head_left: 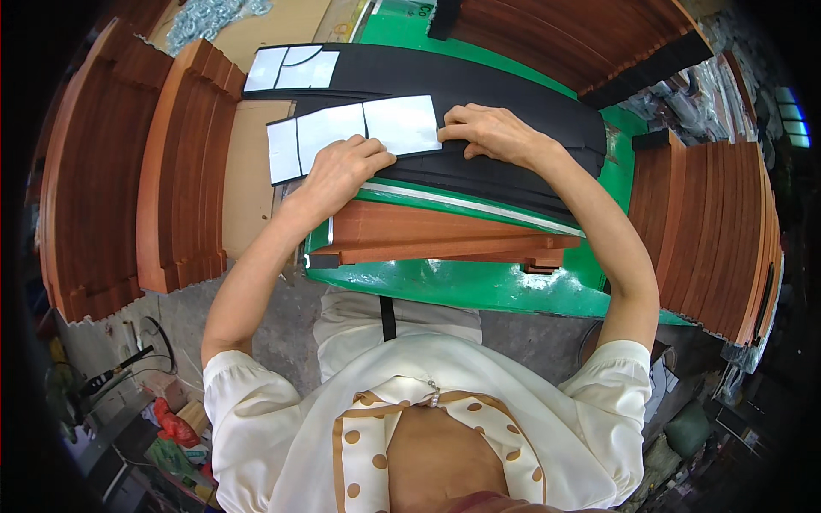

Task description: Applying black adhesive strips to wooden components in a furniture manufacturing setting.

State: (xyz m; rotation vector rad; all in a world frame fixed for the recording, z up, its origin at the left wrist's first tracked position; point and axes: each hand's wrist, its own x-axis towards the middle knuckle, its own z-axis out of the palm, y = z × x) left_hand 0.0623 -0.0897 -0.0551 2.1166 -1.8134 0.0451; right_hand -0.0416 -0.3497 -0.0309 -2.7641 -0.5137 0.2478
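Observation:
A black strip faced with white pieces (400,126) lies slantwise over a stack of long black strips (513,111). Thin dark lines separate the white pieces. My left hand (346,168) is closed along its near edge, fingertips bent over the white face near the middle. At its right end my right hand (496,134) pinches the corner between thumb and forefinger, the other fingers curled. Farther back, a second white-faced piece (291,68) rests on the left end of the black stack.
A green table (445,286) carries the stack. Reddish-brown wooden mouldings (428,231) lie along its near side. More mouldings stand piled at left (192,171), right (710,231) and far right (564,38). Brown cardboard (248,179) lies left of the stack.

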